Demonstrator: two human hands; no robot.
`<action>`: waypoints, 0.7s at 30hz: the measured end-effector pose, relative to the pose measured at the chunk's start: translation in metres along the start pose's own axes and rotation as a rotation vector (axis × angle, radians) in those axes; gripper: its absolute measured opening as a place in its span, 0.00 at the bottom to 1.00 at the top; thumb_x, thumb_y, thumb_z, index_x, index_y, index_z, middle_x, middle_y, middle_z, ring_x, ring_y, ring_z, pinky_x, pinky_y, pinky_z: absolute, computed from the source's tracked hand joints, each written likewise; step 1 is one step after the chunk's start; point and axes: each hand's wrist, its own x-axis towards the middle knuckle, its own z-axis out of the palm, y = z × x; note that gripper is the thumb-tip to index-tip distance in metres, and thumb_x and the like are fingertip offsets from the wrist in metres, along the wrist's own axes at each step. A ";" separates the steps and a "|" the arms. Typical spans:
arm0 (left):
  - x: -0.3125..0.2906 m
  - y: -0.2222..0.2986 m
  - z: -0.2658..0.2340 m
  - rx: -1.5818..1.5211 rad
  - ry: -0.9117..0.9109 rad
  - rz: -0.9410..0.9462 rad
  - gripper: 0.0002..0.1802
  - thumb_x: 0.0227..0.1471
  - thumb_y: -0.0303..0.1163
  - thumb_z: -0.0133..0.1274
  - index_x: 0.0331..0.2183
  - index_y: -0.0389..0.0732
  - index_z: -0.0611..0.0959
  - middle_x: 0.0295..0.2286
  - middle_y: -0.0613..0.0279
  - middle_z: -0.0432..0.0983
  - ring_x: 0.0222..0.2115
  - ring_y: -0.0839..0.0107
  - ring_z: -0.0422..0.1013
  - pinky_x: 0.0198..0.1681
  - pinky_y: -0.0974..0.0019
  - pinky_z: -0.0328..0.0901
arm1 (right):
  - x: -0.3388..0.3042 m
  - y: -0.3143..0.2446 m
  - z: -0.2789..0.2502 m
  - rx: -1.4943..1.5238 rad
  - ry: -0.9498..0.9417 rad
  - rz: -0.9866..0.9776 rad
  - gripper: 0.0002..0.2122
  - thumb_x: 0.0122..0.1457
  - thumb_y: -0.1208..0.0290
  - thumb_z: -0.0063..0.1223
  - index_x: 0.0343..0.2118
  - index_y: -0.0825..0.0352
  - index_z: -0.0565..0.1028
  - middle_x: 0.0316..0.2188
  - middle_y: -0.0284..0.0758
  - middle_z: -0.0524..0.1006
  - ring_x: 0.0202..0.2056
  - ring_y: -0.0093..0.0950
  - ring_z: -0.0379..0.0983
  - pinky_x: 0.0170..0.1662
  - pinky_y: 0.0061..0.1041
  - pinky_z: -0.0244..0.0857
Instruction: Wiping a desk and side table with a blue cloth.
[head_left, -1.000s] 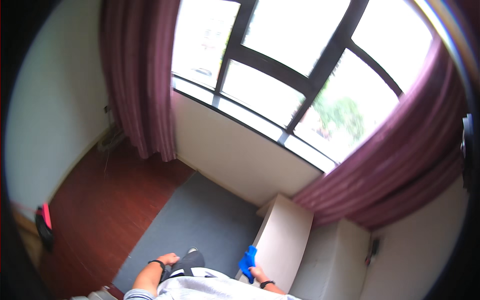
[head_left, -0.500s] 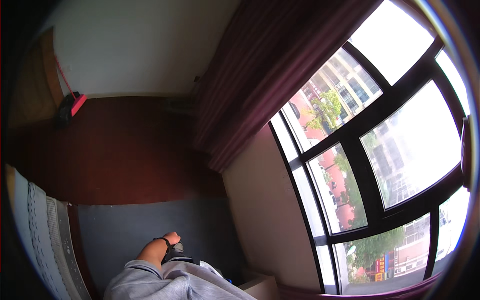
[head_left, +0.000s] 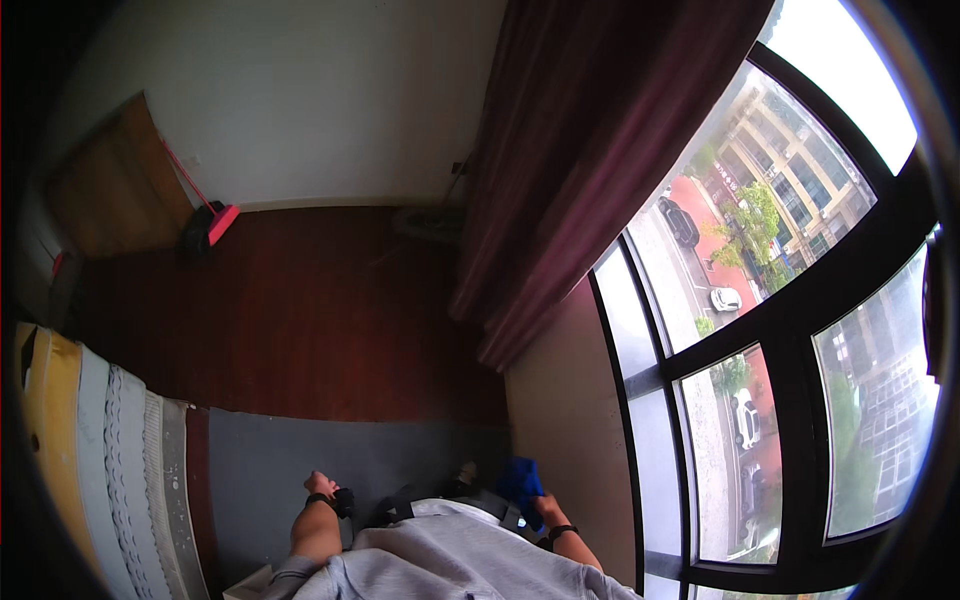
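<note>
My right hand (head_left: 546,512), low and right of centre, is closed on a bunched blue cloth (head_left: 521,482) close to the wall beneath the window. A black band circles that wrist. On the other side of my body, my left hand (head_left: 320,484) hangs over the grey mat (head_left: 260,450), its fingers curled in with nothing visible in them. A black strap with a dark piece sits on the left wrist.
Dark red curtains (head_left: 570,130) hang beside a large black-framed window (head_left: 800,400). A red and black broom (head_left: 220,222) leans by a wooden board (head_left: 120,190) at the far left. A bed edge with layered bedding (head_left: 125,450) runs along the near left.
The view has shifted so the room sits further right. My right hand with the blue cloth has come into sight. My left arm now reaches out more to the left.
</note>
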 end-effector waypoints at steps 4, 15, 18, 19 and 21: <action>0.023 0.031 -0.041 -0.253 -0.212 -0.028 0.20 0.61 0.40 0.41 0.45 0.33 0.75 0.55 0.48 0.61 0.53 0.53 0.64 0.59 0.51 0.60 | 0.075 -0.056 -0.048 0.256 0.002 -0.079 0.18 0.57 0.67 0.53 0.47 0.74 0.76 0.40 0.41 0.80 0.39 0.34 0.78 0.46 0.33 0.70; -0.023 -0.046 0.009 0.105 0.205 0.403 0.18 0.56 0.37 0.54 0.47 0.40 0.77 0.49 0.43 0.68 0.52 0.50 0.68 0.54 0.50 0.65 | 0.195 -0.250 0.006 -0.187 -0.284 -0.524 0.17 0.59 0.66 0.54 0.47 0.72 0.76 0.40 0.37 0.79 0.41 0.29 0.75 0.43 0.32 0.69; 0.001 -0.028 0.071 0.517 0.089 0.523 0.18 0.55 0.36 0.56 0.47 0.42 0.77 0.45 0.44 0.72 0.50 0.50 0.71 0.52 0.51 0.68 | 0.224 -0.347 0.052 -0.368 -0.370 -0.664 0.16 0.59 0.67 0.54 0.48 0.71 0.77 0.40 0.37 0.79 0.41 0.29 0.74 0.44 0.32 0.69; 0.004 -0.017 0.095 0.653 0.037 0.543 0.18 0.55 0.35 0.57 0.47 0.42 0.77 0.44 0.44 0.73 0.49 0.50 0.72 0.51 0.51 0.68 | 0.231 -0.377 0.048 -0.448 -0.389 -0.704 0.16 0.59 0.67 0.54 0.48 0.71 0.77 0.40 0.37 0.79 0.41 0.29 0.74 0.44 0.32 0.69; 0.004 0.014 0.142 0.936 -0.088 0.565 0.18 0.54 0.35 0.58 0.47 0.43 0.78 0.41 0.45 0.76 0.48 0.50 0.74 0.49 0.51 0.70 | 0.255 -0.415 0.017 -0.622 -0.426 -0.756 0.16 0.59 0.68 0.54 0.48 0.70 0.77 0.40 0.37 0.79 0.41 0.29 0.74 0.44 0.32 0.69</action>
